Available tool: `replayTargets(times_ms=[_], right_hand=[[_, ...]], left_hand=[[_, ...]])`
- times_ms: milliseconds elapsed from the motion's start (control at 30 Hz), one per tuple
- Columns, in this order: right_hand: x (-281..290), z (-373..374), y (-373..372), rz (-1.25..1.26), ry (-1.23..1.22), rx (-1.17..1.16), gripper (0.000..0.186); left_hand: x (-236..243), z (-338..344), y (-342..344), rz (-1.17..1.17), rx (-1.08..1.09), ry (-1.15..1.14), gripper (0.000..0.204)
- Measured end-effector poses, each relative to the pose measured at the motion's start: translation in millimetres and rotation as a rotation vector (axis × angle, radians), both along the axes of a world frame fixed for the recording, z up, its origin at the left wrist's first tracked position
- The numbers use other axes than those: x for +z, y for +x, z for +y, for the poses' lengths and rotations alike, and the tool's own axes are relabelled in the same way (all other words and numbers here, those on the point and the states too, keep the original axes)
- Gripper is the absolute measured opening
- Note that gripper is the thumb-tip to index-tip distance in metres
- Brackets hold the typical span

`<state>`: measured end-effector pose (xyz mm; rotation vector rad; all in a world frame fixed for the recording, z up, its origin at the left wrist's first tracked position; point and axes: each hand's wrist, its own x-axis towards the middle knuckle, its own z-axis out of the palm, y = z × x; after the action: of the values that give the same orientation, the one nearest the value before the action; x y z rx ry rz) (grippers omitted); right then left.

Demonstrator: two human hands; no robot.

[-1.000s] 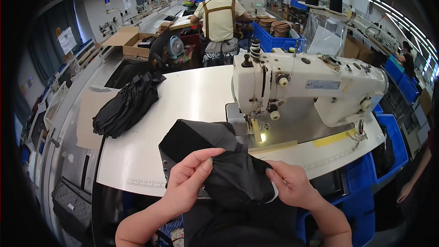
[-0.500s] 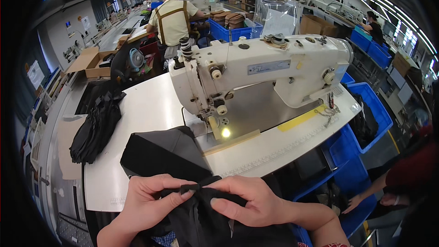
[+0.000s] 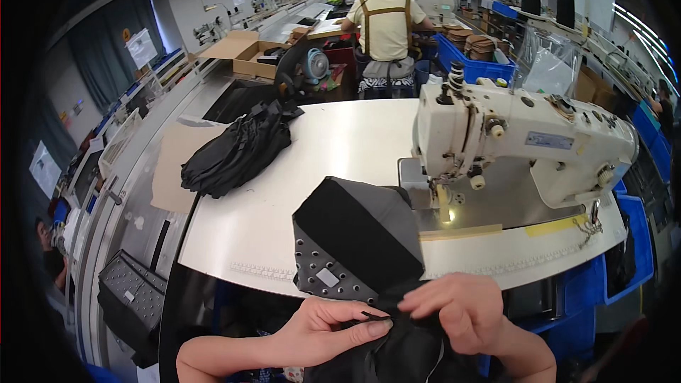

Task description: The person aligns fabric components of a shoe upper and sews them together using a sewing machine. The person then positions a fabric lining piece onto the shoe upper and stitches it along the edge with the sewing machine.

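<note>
A black fabric piece (image 3: 386,230) lies partly on the white sewing table, with a grey panel and an eyelet-dotted section bearing a small white label. Its lower end hangs toward me over the table's front edge. My left hand (image 3: 340,330) pinches a narrow black edge of this cloth between thumb and forefinger. Just right of that pinch, my right hand (image 3: 468,312) hovers at the cloth, slightly blurred, with thumb and fingers apart. Whether its fingertips touch the cloth is unclear. Beyond the hands stands a cream sewing machine (image 3: 518,138), its small lamp lit by the needle area.
A bundle of black fabric pieces (image 3: 245,149) rests on the table's left. More eyelet-dotted pieces (image 3: 131,298) lie on a lower surface at the left. Blue bins (image 3: 631,241) stand at the right. Ahead, a person (image 3: 386,25) sits with their back to me, near a cardboard box (image 3: 259,57).
My view has swung left, so the table and machine appear farther right. My right hand has come off the edge it pinched beside my left. The eyelet-dotted section now shows.
</note>
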<state>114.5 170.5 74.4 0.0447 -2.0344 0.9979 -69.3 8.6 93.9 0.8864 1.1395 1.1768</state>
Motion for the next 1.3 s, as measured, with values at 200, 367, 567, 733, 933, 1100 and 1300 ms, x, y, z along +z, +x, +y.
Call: replayTargets(times_ms=[200, 367, 567, 733, 933, 1100, 1300], right_hand=[[35.5, 51.9, -121.2, -0.251, 0.520, -0.114, 0.076], [43.2, 64.8, -156.7, -0.498, 0.509, 0.075, 0.035], [77.3, 44.1, -108.3, -0.597, -0.121, 0.144, 0.022], [68.3, 49.1, -80.7, -0.689, -0.203, 0.169, 0.025], [58.1, 40.5, -64.2, -0.709, -0.256, 0.212, 0.029], [63.1, 21.0, -60.7, -0.627, -0.093, 0.009, 0.019], [65.2, -23.1, -60.8, -0.288, -0.270, 0.270, 0.016]], left_hand=[[0.5, 5.4, -5.6, 0.182, 0.002, 0.073, 0.022], [-0.1, 17.8, -18.1, 0.345, 0.339, 0.237, 0.016], [2.8, 35.2, -38.0, 0.243, 0.528, 0.175, 0.017], [-4.4, 44.0, -31.0, 0.163, 0.486, 0.129, 0.018], [-13.8, 43.4, -26.2, 0.195, 0.447, 0.190, 0.019], [-35.3, 37.9, -31.3, 0.815, 0.766, 0.603, 0.043], [-9.0, -4.7, -87.3, 0.470, 0.289, 0.567, 0.046]])
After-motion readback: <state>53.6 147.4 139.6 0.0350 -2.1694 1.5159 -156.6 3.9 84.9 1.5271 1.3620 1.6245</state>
